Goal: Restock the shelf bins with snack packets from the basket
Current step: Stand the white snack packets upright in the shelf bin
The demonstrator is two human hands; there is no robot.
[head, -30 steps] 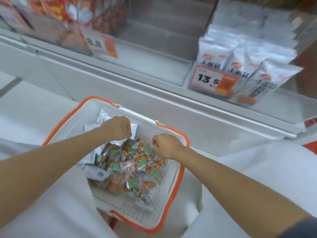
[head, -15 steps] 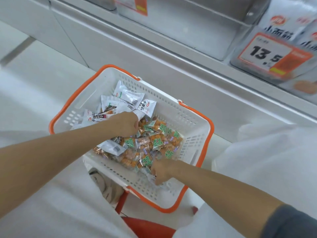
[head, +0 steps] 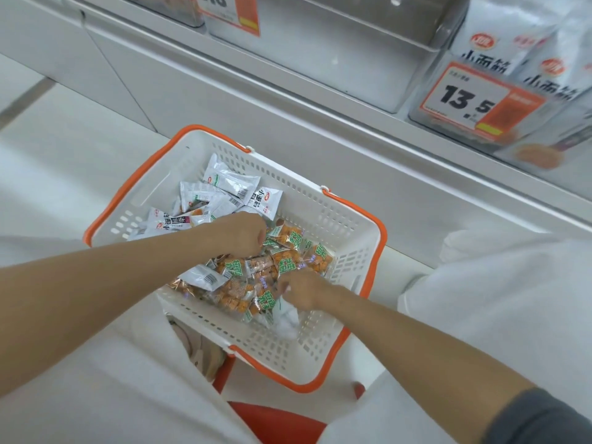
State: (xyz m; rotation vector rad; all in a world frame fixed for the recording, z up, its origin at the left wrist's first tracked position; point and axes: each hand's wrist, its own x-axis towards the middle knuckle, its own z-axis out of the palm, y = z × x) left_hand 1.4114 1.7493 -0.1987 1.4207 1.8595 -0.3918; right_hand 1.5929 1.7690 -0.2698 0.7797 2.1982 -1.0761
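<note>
A white basket with an orange rim (head: 368, 219) stands below the shelf. White snack packets (head: 230, 181) lie at its far left, and orange-and-green snack packets (head: 288, 238) fill its middle. My left hand (head: 240, 233) is down in the pile where the two kinds meet, fingers curled under onto packets that it mostly hides. My right hand (head: 302, 290) is at the near right of the pile and pinches a pale packet (head: 286, 315). Above, a clear shelf bin (head: 336, 59) looks bare. The bin to its right holds white bags (head: 512, 36).
An orange price tag reading 13.5 (head: 471, 97) hangs on the right bin, and another tag (head: 230, 14) at the top. The shelf's white ledge (head: 416, 149) juts out over the basket. An orange stool (head: 272, 421), a shoe (head: 205, 350) and white-clad legs are below.
The view tilted down and closer to the basket. My right hand moved from the far rim to the near side of the pile. My left hand stayed curled in the packets.
</note>
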